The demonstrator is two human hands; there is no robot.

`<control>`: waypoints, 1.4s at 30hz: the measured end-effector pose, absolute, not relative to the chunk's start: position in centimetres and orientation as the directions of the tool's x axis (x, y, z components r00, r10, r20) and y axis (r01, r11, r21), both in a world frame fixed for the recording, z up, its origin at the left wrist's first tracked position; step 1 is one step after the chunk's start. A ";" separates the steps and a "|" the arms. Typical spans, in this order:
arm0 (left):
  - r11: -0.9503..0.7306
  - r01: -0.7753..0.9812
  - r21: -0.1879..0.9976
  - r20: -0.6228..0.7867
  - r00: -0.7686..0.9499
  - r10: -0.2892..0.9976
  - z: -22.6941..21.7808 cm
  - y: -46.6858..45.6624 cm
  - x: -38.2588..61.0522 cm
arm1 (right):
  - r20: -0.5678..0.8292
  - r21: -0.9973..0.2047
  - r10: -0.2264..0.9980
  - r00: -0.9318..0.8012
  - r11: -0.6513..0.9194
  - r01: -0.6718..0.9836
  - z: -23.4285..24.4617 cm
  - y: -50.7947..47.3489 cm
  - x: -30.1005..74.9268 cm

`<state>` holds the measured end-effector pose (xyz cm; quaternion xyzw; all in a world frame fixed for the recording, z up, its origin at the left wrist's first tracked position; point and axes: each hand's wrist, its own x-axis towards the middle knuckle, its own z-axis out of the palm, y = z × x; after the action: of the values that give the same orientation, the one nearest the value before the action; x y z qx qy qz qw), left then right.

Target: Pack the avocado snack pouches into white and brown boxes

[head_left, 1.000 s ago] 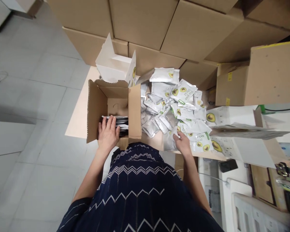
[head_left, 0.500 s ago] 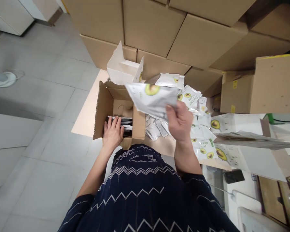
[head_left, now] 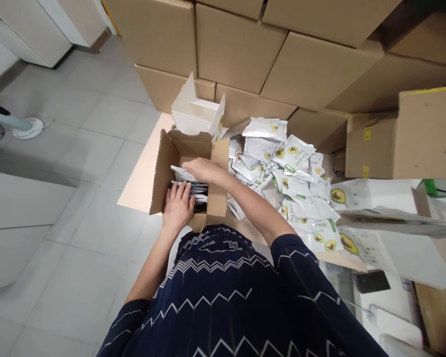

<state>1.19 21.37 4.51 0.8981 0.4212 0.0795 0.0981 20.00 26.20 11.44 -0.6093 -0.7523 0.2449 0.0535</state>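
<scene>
Head view shows the right hand (head_left: 199, 170) pinching a white pouch (head_left: 180, 173), top edge crosswise, inside the carton (head_left: 218, 201) near the left edge of the surface (head_left: 136, 192), just beyond the pouch row (head_left: 199, 190) under the left hand (head_left: 178, 208), its fingers loosely spread.

The packets (head_left: 293, 154) are white with green avocado print, the carton (head_left: 218, 183) brown, the garment (head_left: 223, 292) navy with white zigzags.

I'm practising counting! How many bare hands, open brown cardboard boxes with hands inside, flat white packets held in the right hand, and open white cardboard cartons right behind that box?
Bare hands: 2, left hand and right hand
Open brown cardboard box: 1
Flat white packet: 1, in the right hand
Open white cardboard carton: 1
Total: 5
</scene>
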 end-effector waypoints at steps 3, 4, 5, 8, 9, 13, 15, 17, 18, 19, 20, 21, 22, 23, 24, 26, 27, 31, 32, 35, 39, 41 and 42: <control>-0.608 0.749 0.263 0.069 0.614 0.786 4.5 21.5 1.2 | -0.284 -0.429 0.910 -0.303 0.162 0.889 10.1 27.1 19.8; -0.598 0.753 0.276 0.076 0.603 0.794 4.4 21.6 1.2 | -0.305 -0.424 0.897 -0.320 0.173 0.889 9.7 27.3 19.7; -0.588 0.755 0.290 0.083 0.592 0.802 4.4 21.6 1.2 | -0.327 -0.420 0.883 -0.335 0.182 0.889 9.2 27.5 19.6; -0.571 0.763 0.304 0.074 0.578 0.812 4.5 21.8 1.4 | -0.373 -0.401 0.852 -0.367 0.209 0.892 8.2 27.8 19.3; -0.570 0.767 0.296 0.059 0.581 0.812 4.5 21.8 1.6 | -0.380 -0.395 0.846 -0.374 0.217 0.892 8.1 27.8 19.3; -0.568 0.787 0.241 0.007 0.584 0.812 4.8 21.8 2.1 | -0.419 -0.370 0.837 -0.351 0.196 0.908 8.9 27.1 19.0; -0.567 0.793 0.223 0.011 0.579 0.815 4.9 21.8 2.3 | -0.441 -0.353 0.850 -0.287 0.129 0.927 9.7 26.6 18.8; -0.572 0.793 0.209 0.023 0.581 0.813 4.9 21.8 2.4 | -0.446 -0.343 0.867 -0.221 0.062 0.937 10.2 26.1 18.6; -0.578 0.790 0.204 0.024 0.586 0.810 4.9 21.8 2.4 | -0.446 -0.340 0.873 -0.200 0.042 0.939 10.3 25.8 18.6; -0.585 0.786 0.199 0.020 0.594 0.804 4.9 21.8 2.4 | -0.445 -0.339 0.875 -0.190 0.031 0.940 10.4 25.6 18.6; -0.592 0.782 0.195 0.013 0.601 0.799 4.9 21.8 2.4 | -0.447 -0.341 0.875 -0.188 0.027 0.940 10.4 25.4 18.6; -0.595 0.780 0.193 0.007 0.605 0.796 4.8 21.8 2.4 | -0.442 -0.352 0.875 -0.197 0.033 0.936 10.5 25.2 18.8; -0.595 0.780 0.192 0.003 0.606 0.795 4.8 21.9 2.4 | -0.421 -0.377 0.881 -0.216 0.046 0.925 10.5 25.0 19.0; -0.594 0.782 0.191 0.002 0.605 0.797 4.8 21.9 2.4 | -0.377 -0.423 0.896 -0.236 0.060 0.904 10.7 24.8 19.4; -0.591 0.784 0.192 0.002 0.602 0.799 4.7 21.9 2.4 | -0.302 -0.488 0.921 -0.245 0.071 0.870 10.8 24.6 19.9; -0.586 0.786 0.195 0.003 0.597 0.802 4.6 21.9 2.5 | -0.083 -0.639 0.986 -0.145 0.058 0.767 11.2 24.3 21.6; -0.585 0.787 0.197 0.003 0.596 0.803 4.6 21.9 2.4 | 0.025 -0.699 1.000 -0.016 0.028 0.715 11.3 24.2 22.8; -0.582 0.786 0.208 0.008 0.594 0.805 4.6 21.8 2.4 | 0.229 -0.710 0.809 0.542 -0.242 0.661 11.2 24.6 29.5; -0.582 0.786 0.209 0.012 0.593 0.805 4.6 21.8 2.4 | 0.241 -0.652 0.768 0.593 -0.324 0.685 10.8 24.8 31.5; -0.583 0.788 0.200 0.021 0.591 0.806 4.6 21.7 2.5 | 0.182 -0.391 0.767 0.615 -0.517 0.761 9.2 25.2 36.9; -0.581 0.794 0.180 0.019 0.588 0.809 4.5 21.7 2.4 | 0.020 -0.112 0.796 0.605 -0.599 0.793 6.3 25.0 40.8; -0.579 0.796 0.177 0.018 0.585 0.811 4.4 21.7 2.4 | -0.013 -0.064 0.779 0.627 -0.627 0.777 5.1 24.4 41.3; -0.577 0.797 0.177 0.018 0.584 0.812 4.4 21.7 2.4 | -0.010 -0.058 0.770 0.638 -0.637 0.768 4.6 24.0 41.3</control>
<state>2.39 21.71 4.36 0.8867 0.4535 0.0484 0.0752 41.32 24.04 4.62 -0.9046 -0.4252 0.0170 0.0242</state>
